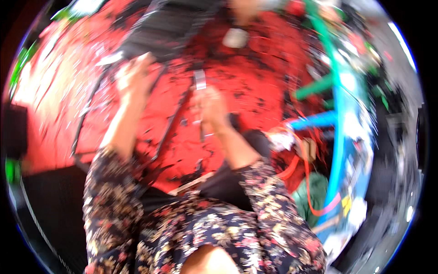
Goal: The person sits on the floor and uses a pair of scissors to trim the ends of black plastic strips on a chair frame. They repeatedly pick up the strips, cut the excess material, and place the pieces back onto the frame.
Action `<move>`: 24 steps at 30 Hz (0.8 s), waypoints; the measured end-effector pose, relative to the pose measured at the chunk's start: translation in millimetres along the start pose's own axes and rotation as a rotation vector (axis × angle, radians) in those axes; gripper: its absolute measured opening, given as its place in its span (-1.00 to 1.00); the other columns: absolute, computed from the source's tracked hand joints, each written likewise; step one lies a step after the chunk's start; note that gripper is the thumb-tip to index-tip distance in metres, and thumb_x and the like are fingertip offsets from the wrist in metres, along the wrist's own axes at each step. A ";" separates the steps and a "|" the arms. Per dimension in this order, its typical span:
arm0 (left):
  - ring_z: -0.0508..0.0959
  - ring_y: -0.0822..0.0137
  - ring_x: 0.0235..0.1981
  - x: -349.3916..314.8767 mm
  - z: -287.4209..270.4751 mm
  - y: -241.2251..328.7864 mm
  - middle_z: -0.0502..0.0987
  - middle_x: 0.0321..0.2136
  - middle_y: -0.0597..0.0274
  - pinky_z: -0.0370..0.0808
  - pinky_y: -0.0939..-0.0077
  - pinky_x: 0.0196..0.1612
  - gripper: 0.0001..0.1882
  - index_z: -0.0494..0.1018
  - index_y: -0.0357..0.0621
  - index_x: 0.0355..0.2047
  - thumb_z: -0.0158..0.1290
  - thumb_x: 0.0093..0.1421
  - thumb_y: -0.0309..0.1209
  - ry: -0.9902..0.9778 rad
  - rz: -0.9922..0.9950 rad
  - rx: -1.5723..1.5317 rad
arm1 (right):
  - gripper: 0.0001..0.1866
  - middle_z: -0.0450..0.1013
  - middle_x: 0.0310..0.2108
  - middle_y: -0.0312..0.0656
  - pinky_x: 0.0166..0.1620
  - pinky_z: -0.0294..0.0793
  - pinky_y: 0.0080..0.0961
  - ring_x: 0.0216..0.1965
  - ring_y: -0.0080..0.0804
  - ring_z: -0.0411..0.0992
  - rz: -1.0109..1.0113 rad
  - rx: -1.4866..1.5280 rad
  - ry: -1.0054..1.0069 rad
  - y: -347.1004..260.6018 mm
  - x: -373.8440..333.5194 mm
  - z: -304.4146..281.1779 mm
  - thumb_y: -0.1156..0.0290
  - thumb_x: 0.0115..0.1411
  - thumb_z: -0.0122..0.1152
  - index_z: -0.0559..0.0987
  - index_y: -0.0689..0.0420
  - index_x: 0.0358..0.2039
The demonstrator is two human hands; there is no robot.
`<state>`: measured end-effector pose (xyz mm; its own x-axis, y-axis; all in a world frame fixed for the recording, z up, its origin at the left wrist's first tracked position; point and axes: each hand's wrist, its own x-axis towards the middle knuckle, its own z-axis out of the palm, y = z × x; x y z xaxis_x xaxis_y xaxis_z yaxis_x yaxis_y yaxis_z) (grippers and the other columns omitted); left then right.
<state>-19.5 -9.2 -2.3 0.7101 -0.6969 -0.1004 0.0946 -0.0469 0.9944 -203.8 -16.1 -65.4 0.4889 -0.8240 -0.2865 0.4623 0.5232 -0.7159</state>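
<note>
Motion blur smears much of the head view. At the upper left lies a black ridged panel [166, 29]. My left hand [134, 75] is at its near edge, with the fingers curled; a bright pale piece [110, 59] sticks out beside them. What the fingers grip is too blurred to make out. My right hand [211, 107] is closed near the middle, around a small object with a pale, flat end [200, 78]. Below the panel, thin dark bars [171, 123] run toward me between and beside my forearms.
A red sheet [255, 86] strewn with black scraps spreads under everything. Another person's hand [244, 11] is at the top, near a whitish round thing [235, 38]. On the right stand green and blue tubes [338, 137], an orange loop [308, 182] and a green cloth-like bundle [315, 194].
</note>
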 end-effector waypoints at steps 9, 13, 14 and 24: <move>0.15 0.64 -0.75 -110.2 11.1 46.6 0.31 -0.64 0.45 0.00 0.73 -0.74 -0.84 0.43 -0.12 -0.44 0.00 0.16 -0.30 -0.526 -0.255 -0.317 | -0.77 0.17 -0.67 -0.44 -0.72 -0.01 -0.78 -0.76 -0.77 0.04 -0.115 0.050 -0.159 -45.6 -69.3 10.0 0.49 0.12 0.03 0.40 0.22 -0.19; 0.21 0.59 -0.68 -117.6 -0.5 42.5 0.33 -0.60 0.42 0.07 0.72 -0.70 -0.75 0.43 -0.22 -0.38 -0.03 0.20 -0.25 -0.546 -0.284 -0.530 | -0.89 0.31 -0.64 -0.37 -0.72 0.04 -0.77 -0.77 -0.73 0.13 -0.190 -0.144 -0.148 -62.3 -107.7 13.8 0.48 0.15 0.05 0.48 0.20 -0.31; 0.22 0.59 -0.67 -120.3 -7.8 46.4 0.33 -0.59 0.41 0.07 0.73 -0.70 -0.73 0.43 -0.23 -0.36 -0.03 0.20 -0.24 -0.547 -0.273 -0.547 | -0.89 0.32 -0.63 -0.36 -0.72 0.05 -0.77 -0.77 -0.73 0.13 -0.204 -0.168 -0.176 -60.1 -111.7 19.8 0.48 0.15 0.06 0.48 0.20 -0.31; 0.29 0.54 -0.64 -132.7 -31.5 42.0 0.40 -0.49 0.29 0.14 0.71 -0.69 -0.63 0.43 -0.24 -0.31 -0.12 0.23 -0.14 -0.513 -0.208 -0.460 | -0.76 0.47 -0.51 -0.27 -0.65 0.15 -0.80 -0.65 -0.69 0.34 -0.376 -0.324 -0.264 -30.6 -104.6 73.1 0.57 0.09 0.14 0.40 0.26 -0.20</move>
<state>-87.8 103.9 51.8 0.2390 -0.9600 -0.1461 0.5573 0.0124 0.8302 -215.0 70.0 33.1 0.5225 -0.8364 0.1655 0.4096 0.0760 -0.9091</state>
